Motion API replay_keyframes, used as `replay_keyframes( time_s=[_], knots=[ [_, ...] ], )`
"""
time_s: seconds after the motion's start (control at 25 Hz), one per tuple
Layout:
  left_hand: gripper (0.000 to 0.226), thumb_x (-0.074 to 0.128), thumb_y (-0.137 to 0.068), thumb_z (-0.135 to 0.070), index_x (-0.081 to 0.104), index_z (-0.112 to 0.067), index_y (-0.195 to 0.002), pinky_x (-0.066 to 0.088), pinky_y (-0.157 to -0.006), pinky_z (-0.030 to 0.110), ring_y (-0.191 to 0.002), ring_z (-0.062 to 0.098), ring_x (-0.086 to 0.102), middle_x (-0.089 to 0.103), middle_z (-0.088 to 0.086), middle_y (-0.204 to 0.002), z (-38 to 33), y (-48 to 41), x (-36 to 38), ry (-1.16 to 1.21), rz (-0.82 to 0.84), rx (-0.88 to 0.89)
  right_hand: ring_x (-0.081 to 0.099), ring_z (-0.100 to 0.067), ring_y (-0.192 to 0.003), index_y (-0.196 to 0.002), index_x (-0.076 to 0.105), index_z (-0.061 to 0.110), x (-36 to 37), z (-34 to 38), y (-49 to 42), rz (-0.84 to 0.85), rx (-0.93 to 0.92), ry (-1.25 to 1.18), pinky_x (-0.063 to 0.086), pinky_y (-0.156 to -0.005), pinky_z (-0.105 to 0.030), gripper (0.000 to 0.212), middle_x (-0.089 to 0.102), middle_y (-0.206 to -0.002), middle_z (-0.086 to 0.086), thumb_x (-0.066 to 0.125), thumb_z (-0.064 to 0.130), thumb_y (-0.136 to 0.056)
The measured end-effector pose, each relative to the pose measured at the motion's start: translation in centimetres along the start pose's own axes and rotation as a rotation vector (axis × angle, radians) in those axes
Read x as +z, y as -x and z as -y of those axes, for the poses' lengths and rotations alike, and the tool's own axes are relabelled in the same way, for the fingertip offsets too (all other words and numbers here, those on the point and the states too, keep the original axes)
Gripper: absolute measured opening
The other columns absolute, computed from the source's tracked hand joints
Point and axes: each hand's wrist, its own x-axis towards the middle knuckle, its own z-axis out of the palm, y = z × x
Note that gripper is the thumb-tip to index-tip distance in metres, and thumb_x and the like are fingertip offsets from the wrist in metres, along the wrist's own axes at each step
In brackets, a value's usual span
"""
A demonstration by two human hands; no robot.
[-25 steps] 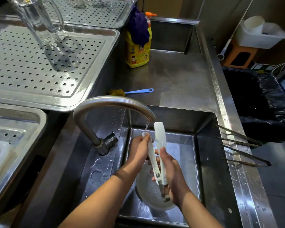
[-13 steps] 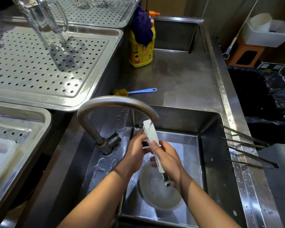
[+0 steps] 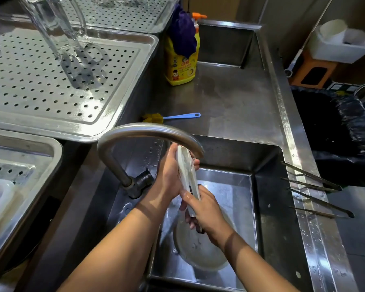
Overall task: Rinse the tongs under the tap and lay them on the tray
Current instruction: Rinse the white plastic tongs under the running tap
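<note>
White plastic tongs (image 3: 187, 171) stand nearly upright under the curved steel tap (image 3: 148, 131), with water running over their upper ends. My left hand (image 3: 170, 173) wraps around the upper part of the tongs, fingers showing on the far side. My right hand (image 3: 202, 209) grips the lower handle end over the sink basin (image 3: 236, 186). A perforated steel tray (image 3: 51, 85) lies at the upper left, with a clear glass jug (image 3: 57, 28) upside down on it.
A round white bowl (image 3: 198, 249) sits in the basin below my hands. Several long metal tweezers (image 3: 314, 192) lie across the sink's right rim. A yellow detergent bottle (image 3: 180, 60), a blue-handled brush (image 3: 173, 117) and a black-lined bin (image 3: 335, 131) lie beyond. Another tray (image 3: 19, 165) sits left.
The tongs have risen closer to the spout. My left hand slid up from beside the tongs and now wraps their upper part; my right hand keeps its grip on the handle end.
</note>
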Motion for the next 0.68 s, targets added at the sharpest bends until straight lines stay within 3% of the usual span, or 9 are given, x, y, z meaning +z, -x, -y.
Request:
replay_keyframes(
  time_s=[0.12, 0.24, 0.36, 0.48, 0.6, 0.68],
  knots=[
    [0.052, 0.052, -0.09, -0.06, 0.074, -0.014, -0.097, 0.057, -0.06, 0.033, -0.068, 0.023, 0.071, 0.074, 0.014, -0.085, -0.5, 0.6, -0.6, -0.179, 0.018, 0.033, 0.061, -0.014, -0.061, -0.105, 0.053, 0.032, -0.3, 1.1, -1.3, -0.028, -0.087, 0.198, 0.049, -0.049, -0.027, 0.031, 0.067, -0.09, -0.002, 0.059, 0.057, -0.089],
    [0.029, 0.072, -0.08, -0.026, 0.069, -0.007, -0.102, 0.055, -0.061, 0.032, -0.077, 0.025, 0.068, 0.068, 0.015, -0.086, -0.1, 1.4, -1.7, -0.343, 0.091, 0.114, 0.066, -0.015, -0.075, -0.132, 0.038, 0.037, -0.1, 2.1, -2.8, 0.023, -0.149, 0.377, 0.051, -0.057, -0.028, 0.046, 0.063, -0.108, 0.006, 0.054, 0.055, -0.093],
    [0.029, 0.073, -0.077, -0.008, 0.065, -0.007, -0.104, 0.053, -0.059, 0.028, -0.078, 0.019, 0.067, 0.069, 0.009, -0.082, -1.1, 1.5, -2.6, -0.257, 0.151, 0.093, 0.072, -0.019, -0.074, -0.126, 0.048, 0.03, 0.1, 1.4, -2.7, 0.169, -0.121, 0.091, 0.06, -0.061, -0.033, 0.04, 0.067, -0.105, -0.006, 0.064, 0.043, -0.092],
    [0.027, 0.069, -0.083, -0.012, 0.06, -0.004, -0.107, 0.048, -0.056, 0.028, -0.072, 0.017, 0.065, 0.068, 0.008, -0.08, -1.9, 1.2, -2.9, -0.152, 0.213, 0.088, 0.071, -0.032, -0.076, -0.122, 0.064, 0.019, -0.3, 1.2, -2.5, 0.233, 0.055, -0.36, 0.059, -0.062, -0.04, 0.057, 0.073, -0.105, -0.018, 0.057, 0.06, -0.085],
    [0.007, 0.053, -0.097, -0.013, 0.056, -0.01, -0.102, 0.053, -0.05, 0.026, -0.067, 0.017, 0.07, 0.067, 0.008, -0.079, -1.9, 0.8, -2.7, -0.053, 0.222, 0.099, 0.068, -0.029, -0.064, -0.114, 0.068, 0.012, -0.8, 1.8, -3.4, 0.209, 0.11, -0.393, 0.056, -0.054, -0.034, 0.063, 0.073, -0.095, -0.021, 0.049, 0.064, -0.083],
    [0.017, 0.048, -0.099, -0.02, 0.054, -0.007, -0.109, 0.053, -0.048, 0.026, -0.069, 0.018, 0.071, 0.066, 0.01, -0.084, -2.5, 0.7, -2.6, -0.009, 0.205, 0.066, 0.064, -0.028, -0.058, -0.116, 0.068, 0.014, -0.9, 2.6, -4.1, 0.275, 0.13, -0.375, 0.052, -0.048, -0.031, 0.063, 0.071, -0.09, -0.021, 0.045, 0.066, -0.09]
  ],
)
